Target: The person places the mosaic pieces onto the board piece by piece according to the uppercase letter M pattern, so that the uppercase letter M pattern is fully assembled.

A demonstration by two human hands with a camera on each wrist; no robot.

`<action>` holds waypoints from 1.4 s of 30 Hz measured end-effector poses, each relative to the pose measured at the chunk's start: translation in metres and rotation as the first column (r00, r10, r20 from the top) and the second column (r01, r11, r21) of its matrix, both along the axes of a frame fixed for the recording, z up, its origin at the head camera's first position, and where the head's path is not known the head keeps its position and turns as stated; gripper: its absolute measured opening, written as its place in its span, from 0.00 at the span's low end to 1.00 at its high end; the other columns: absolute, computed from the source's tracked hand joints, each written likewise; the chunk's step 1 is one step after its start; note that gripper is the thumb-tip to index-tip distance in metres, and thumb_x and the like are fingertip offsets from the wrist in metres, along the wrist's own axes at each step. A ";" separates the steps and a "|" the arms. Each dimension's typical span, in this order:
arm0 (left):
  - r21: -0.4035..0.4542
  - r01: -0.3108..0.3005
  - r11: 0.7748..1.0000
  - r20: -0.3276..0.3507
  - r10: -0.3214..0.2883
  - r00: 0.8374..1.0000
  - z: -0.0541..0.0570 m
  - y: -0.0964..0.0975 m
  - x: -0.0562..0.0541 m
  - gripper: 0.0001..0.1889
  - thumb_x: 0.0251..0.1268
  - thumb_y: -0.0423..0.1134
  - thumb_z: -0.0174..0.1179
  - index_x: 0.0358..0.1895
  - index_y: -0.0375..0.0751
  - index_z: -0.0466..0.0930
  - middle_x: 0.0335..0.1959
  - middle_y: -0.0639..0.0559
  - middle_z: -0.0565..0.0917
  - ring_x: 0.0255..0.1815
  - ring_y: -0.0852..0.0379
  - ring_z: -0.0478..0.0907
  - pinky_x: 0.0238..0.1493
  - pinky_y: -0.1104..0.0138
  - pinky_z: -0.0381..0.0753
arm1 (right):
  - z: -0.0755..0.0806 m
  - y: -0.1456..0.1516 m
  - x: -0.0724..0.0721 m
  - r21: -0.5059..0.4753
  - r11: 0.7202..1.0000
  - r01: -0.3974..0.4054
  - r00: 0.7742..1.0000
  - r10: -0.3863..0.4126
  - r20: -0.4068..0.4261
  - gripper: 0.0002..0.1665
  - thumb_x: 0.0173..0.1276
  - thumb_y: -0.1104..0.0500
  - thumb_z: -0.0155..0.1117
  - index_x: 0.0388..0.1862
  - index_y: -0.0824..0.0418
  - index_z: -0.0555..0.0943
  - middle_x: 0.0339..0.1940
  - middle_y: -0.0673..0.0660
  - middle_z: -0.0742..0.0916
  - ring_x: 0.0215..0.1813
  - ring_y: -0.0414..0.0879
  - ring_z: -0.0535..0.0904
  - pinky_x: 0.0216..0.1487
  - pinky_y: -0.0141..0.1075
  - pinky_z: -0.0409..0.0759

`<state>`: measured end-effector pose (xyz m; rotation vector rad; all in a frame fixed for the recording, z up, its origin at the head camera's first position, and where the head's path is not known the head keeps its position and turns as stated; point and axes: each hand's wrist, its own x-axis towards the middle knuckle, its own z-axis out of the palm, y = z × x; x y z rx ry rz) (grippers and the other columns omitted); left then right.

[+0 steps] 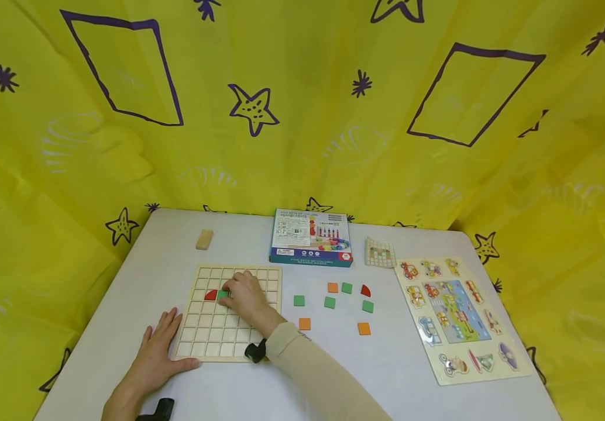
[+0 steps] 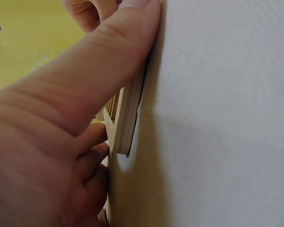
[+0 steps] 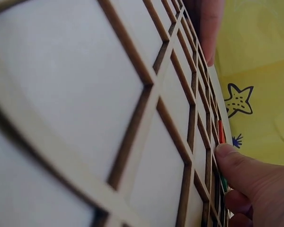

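Observation:
A wooden grid board [image 1: 206, 335] lies flat on the white table, its shallow square cells mostly bare. My right hand [image 1: 247, 297] reaches over it and pinches a green square tile [image 1: 222, 295] between thumb and fingers at an upper-left cell. Directly left of that tile, a red quarter-circle tile [image 1: 210, 295] sits in the grid. In the right wrist view the thumb [image 3: 234, 161] presses down by the red and green pieces. My left hand [image 1: 154, 356] rests at the board's lower-left corner, fingers extended along the left side and thumb along the front edge.
Right of the board lie loose green tiles [image 1: 329, 302], orange tiles [image 1: 364, 328] and a red quarter-circle [image 1: 366, 290]. Behind stand a small wooden block [image 1: 205, 240] and a bead-game box [image 1: 310, 237]. A pattern card [image 1: 380, 252] and a vehicle puzzle [image 1: 439, 362] are farther right.

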<state>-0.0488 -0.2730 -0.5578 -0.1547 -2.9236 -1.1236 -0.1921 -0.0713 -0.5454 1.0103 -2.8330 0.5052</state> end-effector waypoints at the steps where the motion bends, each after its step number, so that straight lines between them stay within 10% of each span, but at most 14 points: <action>1: 0.001 0.000 1.000 -0.001 0.000 1.000 0.000 0.000 0.000 0.60 0.42 0.59 0.76 0.71 0.22 0.56 0.73 0.26 0.53 0.75 0.30 0.41 0.71 0.42 0.28 | 0.000 0.000 0.000 -0.001 1.000 -0.001 1.000 0.001 -0.001 0.18 0.61 0.41 0.71 0.42 0.51 0.88 0.35 0.44 0.82 0.37 0.40 0.71 0.40 0.27 0.68; 42: 0.006 -0.003 1.000 0.023 0.003 1.000 0.003 0.002 0.000 0.61 0.40 0.59 0.76 0.71 0.21 0.55 0.74 0.26 0.51 0.75 0.31 0.40 0.70 0.43 0.27 | 0.054 0.096 -0.012 -0.289 0.957 0.038 0.999 -0.027 0.042 0.19 0.65 0.49 0.69 0.49 0.60 0.86 0.44 0.50 0.84 0.48 0.46 0.73 0.51 0.38 0.73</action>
